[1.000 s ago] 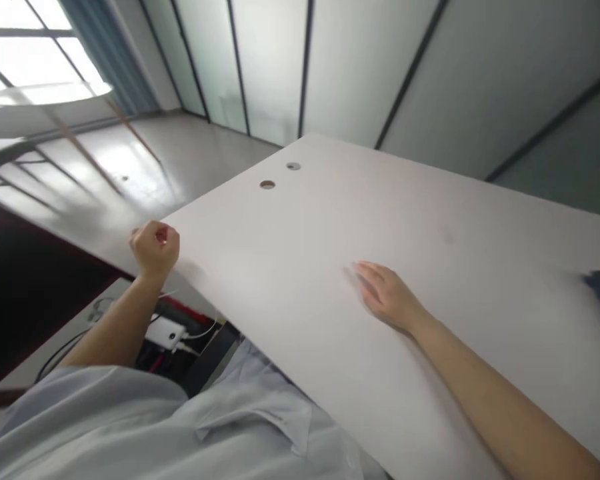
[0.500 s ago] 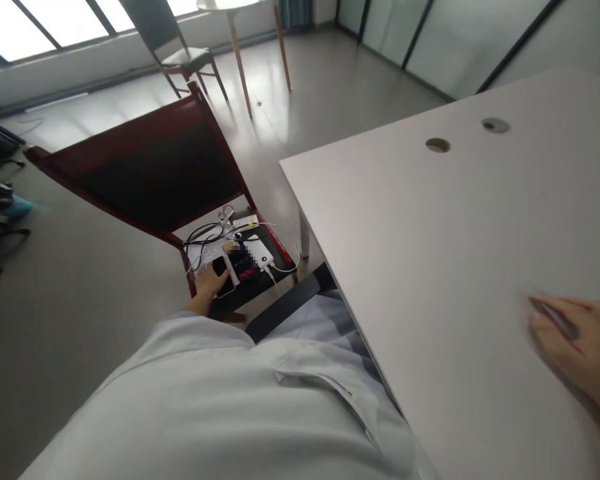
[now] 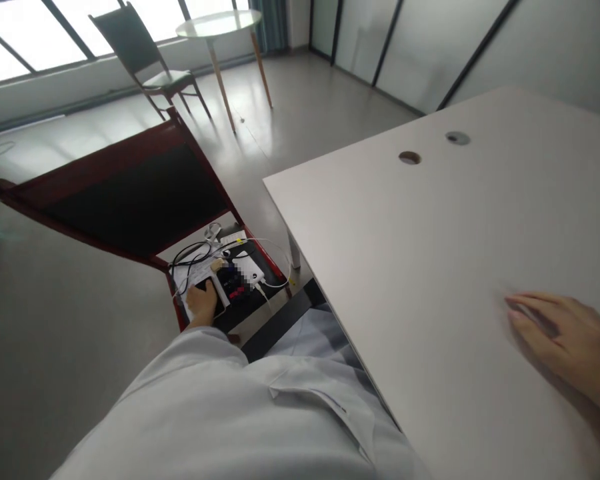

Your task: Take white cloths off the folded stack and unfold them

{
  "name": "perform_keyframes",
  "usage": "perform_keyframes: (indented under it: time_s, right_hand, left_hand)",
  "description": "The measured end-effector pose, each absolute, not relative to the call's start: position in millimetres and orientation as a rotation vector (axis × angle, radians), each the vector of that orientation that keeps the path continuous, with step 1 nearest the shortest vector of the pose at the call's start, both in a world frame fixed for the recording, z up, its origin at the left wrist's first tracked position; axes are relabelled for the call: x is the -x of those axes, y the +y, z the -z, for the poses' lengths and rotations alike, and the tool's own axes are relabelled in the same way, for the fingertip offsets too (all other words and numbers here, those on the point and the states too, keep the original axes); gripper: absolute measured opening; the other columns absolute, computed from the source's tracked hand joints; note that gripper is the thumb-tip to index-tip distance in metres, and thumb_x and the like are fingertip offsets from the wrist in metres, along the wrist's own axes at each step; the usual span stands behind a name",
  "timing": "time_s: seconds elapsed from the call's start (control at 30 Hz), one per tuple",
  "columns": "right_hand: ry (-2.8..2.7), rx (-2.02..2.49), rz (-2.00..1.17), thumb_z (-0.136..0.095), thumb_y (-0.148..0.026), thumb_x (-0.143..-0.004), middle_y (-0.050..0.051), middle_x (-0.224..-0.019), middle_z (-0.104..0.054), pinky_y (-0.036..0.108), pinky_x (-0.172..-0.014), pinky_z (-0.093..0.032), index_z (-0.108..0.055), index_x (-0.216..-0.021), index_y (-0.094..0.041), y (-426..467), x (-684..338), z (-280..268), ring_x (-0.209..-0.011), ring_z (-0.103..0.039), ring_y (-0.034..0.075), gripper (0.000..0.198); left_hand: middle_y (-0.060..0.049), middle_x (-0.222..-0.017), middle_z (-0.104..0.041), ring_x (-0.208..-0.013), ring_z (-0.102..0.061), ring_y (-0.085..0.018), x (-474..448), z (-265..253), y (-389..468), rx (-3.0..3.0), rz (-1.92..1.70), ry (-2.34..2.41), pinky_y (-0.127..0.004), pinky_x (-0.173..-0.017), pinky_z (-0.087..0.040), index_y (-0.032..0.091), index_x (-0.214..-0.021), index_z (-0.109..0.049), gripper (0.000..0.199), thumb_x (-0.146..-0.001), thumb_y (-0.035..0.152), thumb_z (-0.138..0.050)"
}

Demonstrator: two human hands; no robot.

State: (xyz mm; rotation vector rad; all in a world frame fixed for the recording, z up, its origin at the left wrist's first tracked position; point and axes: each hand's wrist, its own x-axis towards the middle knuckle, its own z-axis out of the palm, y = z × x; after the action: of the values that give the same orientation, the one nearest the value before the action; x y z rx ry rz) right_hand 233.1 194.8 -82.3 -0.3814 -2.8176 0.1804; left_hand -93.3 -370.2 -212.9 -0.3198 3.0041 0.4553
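Note:
On the seat of the dark red chair, my left hand (image 3: 201, 303) is closed around the left side of a smartphone with a dark screen (image 3: 215, 297), its thumb lying over the screen. A white power bank (image 3: 249, 267) with a white cable (image 3: 275, 285) plugged in lies to the right of the phone. Between them is a dark bundle, partly pixelated, with red bits. Black cables (image 3: 183, 253) and papers (image 3: 196, 272) lie behind my left hand. Over at the right, my right hand (image 3: 563, 340) rests on the white table (image 3: 405, 267), fingers stretched out, slightly blurred, with no held thing visible.
The chair's high backrest (image 3: 145, 193) rises behind the seat. The table has two round cable holes, one of them an open hole (image 3: 410, 158). Farther back stand another chair (image 3: 167, 80) and a round glass table (image 3: 220, 25). A dark bar (image 3: 280, 320) runs beside my lap.
The view has shifted, so the far chair and round table show more. My left thumb has moved from the phone's right edge onto its screen. My right hand stays on the table.

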Motion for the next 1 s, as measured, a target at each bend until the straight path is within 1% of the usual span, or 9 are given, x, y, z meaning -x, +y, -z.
perform_keyframes:
  time_s: [0.1, 0.17, 0.27, 0.37, 0.53, 0.63, 0.7, 0.83, 1.0]
  right_hand:
    - [-2.781, 0.483, -0.237, -0.046, -0.046, -0.084, 0.011, -0.098, -0.068, 0.041, -0.085, -0.051, -0.062, -0.098, -0.027, 192, -245, 78, -0.093, -0.064, 0.027, 0.029]
    - [-2.727, 0.569, -0.221, -0.046, -0.046, -0.084, 0.010, -0.097, -0.069, 0.038, -0.084, -0.052, -0.062, -0.097, -0.025, 190, -259, 75, -0.091, -0.065, 0.025, 0.029]
    - [-2.658, 0.717, -0.187, -0.046, -0.045, -0.086, 0.010, -0.098, -0.070, 0.035, -0.084, -0.052, -0.063, -0.096, -0.023, 189, -291, 72, -0.091, -0.066, 0.023, 0.029]
    - [-2.606, 0.888, -0.160, -0.046, -0.043, -0.087, 0.011, -0.098, -0.070, 0.032, -0.079, -0.053, -0.063, -0.096, -0.021, 193, -332, 74, -0.090, -0.067, 0.023, 0.029]
    - [-2.541, 1.055, -0.126, -0.048, -0.042, -0.088, 0.012, -0.100, -0.070, 0.034, -0.083, -0.052, -0.067, -0.097, -0.021, 199, -388, 86, -0.092, -0.067, 0.024, 0.030]
    - [-2.483, 1.087, -0.069, -0.046, -0.042, -0.087, 0.012, -0.102, -0.070, 0.040, -0.089, -0.051, -0.068, -0.097, -0.020, 196, -397, 97, -0.096, -0.065, 0.026, 0.033]
    - [-2.435, 1.135, -0.014, -0.044, -0.041, -0.086, 0.012, -0.105, -0.069, 0.043, -0.089, -0.050, -0.068, -0.098, -0.020, 192, -393, 101, -0.098, -0.064, 0.027, 0.034]
    - [-2.414, 1.226, 0.028, -0.045, -0.033, -0.086, 0.012, -0.106, -0.067, 0.042, -0.090, -0.048, -0.069, -0.101, -0.019, 185, -381, 102, -0.099, -0.061, 0.026, 0.031]
    - [-2.418, 1.279, 0.022, -0.047, -0.026, -0.088, 0.012, -0.109, -0.066, 0.040, -0.091, -0.045, -0.068, -0.104, -0.019, 178, -374, 95, -0.100, -0.058, 0.026, 0.028]
  left_hand:
    - [-0.023, -0.118, -0.049, -0.122, -0.044, -0.041, 130, 181, -345, 0.624, -0.599, 3.209, -0.058, -0.091, -0.039, 0.010, -0.117, -0.040, 0.034, -0.088, 0.028, -0.033]
    - [-0.019, -0.118, -0.051, -0.117, -0.049, -0.034, 157, 150, -318, 0.588, -0.797, 3.328, -0.052, -0.093, -0.042, 0.013, -0.116, -0.041, 0.033, -0.087, 0.029, -0.037]
    - [-0.007, -0.097, -0.057, -0.094, -0.058, -0.023, 181, 93, -261, 0.065, -1.400, 3.379, -0.040, -0.085, -0.049, 0.020, -0.099, -0.049, 0.020, -0.083, 0.030, -0.042]
    - [-0.001, -0.082, -0.058, -0.081, -0.058, -0.018, 170, 43, -193, -0.743, -1.713, 3.143, -0.035, -0.081, -0.051, 0.020, -0.089, -0.054, 0.018, -0.083, 0.035, -0.046]
    - [-0.006, -0.093, -0.067, -0.086, -0.063, -0.020, 105, 4, -72, -1.826, -1.064, 2.349, -0.032, -0.076, -0.052, 0.020, -0.105, -0.062, 0.033, -0.088, 0.043, -0.046]
    - [-0.008, -0.117, -0.064, -0.103, -0.062, -0.021, 58, 7, -1, -2.199, -0.581, 1.835, -0.034, -0.092, -0.049, 0.023, -0.121, -0.059, 0.040, -0.090, 0.044, -0.047]
    - [-0.009, -0.130, -0.059, -0.120, -0.054, -0.023, 24, 15, 41, -2.329, -0.308, 1.620, -0.035, -0.102, -0.043, 0.024, -0.126, -0.056, 0.043, -0.089, 0.044, -0.049]
    - [-0.012, -0.145, -0.045, -0.132, -0.042, -0.030, -42, 35, 104, -2.411, 0.058, 1.577, -0.046, -0.106, -0.039, 0.023, -0.134, -0.050, 0.053, -0.086, 0.047, -0.053]
    - [-0.014, -0.142, -0.047, -0.129, -0.042, -0.033, -92, 60, 144, -2.399, -0.015, 1.866, -0.053, -0.101, -0.039, 0.022, -0.135, -0.048, 0.054, -0.090, 0.052, -0.043]
